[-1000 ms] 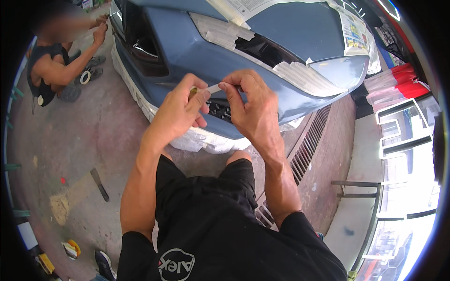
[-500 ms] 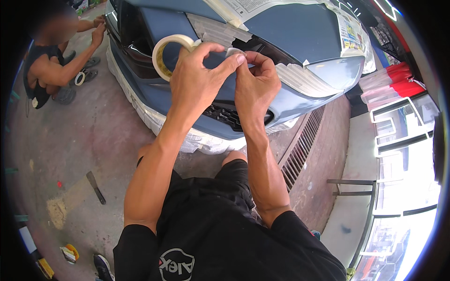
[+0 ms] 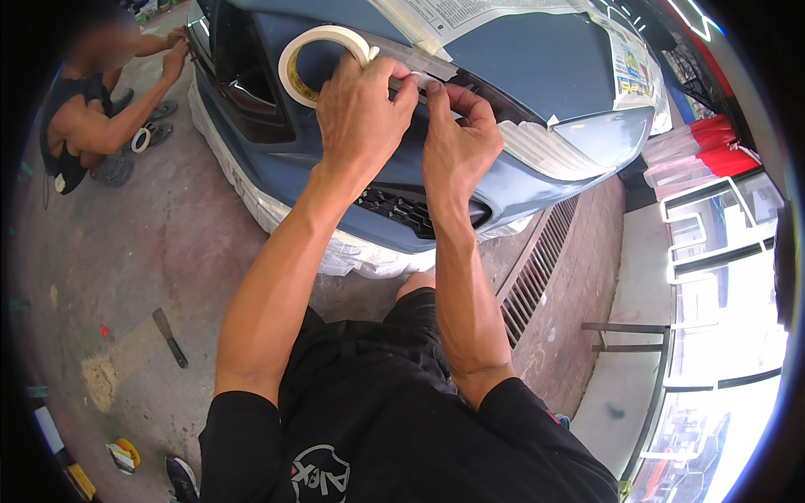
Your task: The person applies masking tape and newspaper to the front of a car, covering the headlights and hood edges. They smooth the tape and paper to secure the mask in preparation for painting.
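My left hand (image 3: pixel 360 121) holds a roll of masking tape (image 3: pixel 288 71) that hangs on the fingers' left side. Its thumb and forefinger pinch a short pale strip of tape (image 3: pixel 423 80). The strip's other end is pinched between the thumb and fingers of my right hand (image 3: pixel 459 147). Both hands are raised at the front of a blue-grey car (image 3: pixel 520 54), close to a dark gap under the bonnet edge. Overlapping masking tape strips (image 3: pixel 553 152) cover the area right of my right hand. Newspaper (image 3: pixel 478 12) is taped over part of the bonnet.
At the far left a person (image 3: pixel 88 121) crouches with both hands at the car's side. A scraper (image 3: pixel 170 338) lies on the floor at left. The drain grate (image 3: pixel 543 260) runs along the floor at right. White masking (image 3: pixel 360 258) skirts the bumper's lower edge.
My left hand and the tape roll have shifted slightly right and the roll has risen. Both hands' fingertips now sit nearer the gap at the bonnet edge.
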### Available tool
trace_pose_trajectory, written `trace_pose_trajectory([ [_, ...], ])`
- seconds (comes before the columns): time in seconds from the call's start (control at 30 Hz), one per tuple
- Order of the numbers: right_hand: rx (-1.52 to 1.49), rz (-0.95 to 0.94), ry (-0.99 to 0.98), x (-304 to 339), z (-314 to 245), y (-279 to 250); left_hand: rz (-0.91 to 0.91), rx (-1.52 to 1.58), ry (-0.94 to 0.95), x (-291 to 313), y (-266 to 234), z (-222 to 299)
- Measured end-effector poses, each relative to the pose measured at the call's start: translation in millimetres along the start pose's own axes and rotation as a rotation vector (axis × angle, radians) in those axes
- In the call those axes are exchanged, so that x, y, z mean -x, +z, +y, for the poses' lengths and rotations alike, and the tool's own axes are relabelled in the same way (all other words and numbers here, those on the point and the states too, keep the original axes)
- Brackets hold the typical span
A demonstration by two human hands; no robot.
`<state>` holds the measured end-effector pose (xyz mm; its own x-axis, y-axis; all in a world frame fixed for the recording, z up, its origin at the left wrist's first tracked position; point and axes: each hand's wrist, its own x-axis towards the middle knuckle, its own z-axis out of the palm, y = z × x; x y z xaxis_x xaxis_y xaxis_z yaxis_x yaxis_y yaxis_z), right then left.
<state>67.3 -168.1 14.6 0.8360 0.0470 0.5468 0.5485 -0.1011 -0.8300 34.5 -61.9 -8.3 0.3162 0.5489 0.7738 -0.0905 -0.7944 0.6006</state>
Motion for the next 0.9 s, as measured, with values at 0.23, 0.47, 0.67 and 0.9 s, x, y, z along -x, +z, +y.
trace_pose_trajectory([
  [0.23,0.113,0.049,-0.106,-7.3,9.7,8.5,0.079,-0.061,0.044,0.2,10.4,-1.6],
  [0.47,0.496,0.18,-0.108,-13.9,5.1,-0.2,0.118,-0.123,0.054,-1.4,12.4,-7.1],
  [0.67,0.5,-0.039,-0.056,-16.5,-0.4,-2.0,0.158,-0.334,-0.081,-6.2,-9.2,-17.0],
  [0.9,0.634,-0.025,-0.077,-28.0,6.3,-2.4,-0.112,-0.139,-0.264,40.5,-81.4,3.6],
])
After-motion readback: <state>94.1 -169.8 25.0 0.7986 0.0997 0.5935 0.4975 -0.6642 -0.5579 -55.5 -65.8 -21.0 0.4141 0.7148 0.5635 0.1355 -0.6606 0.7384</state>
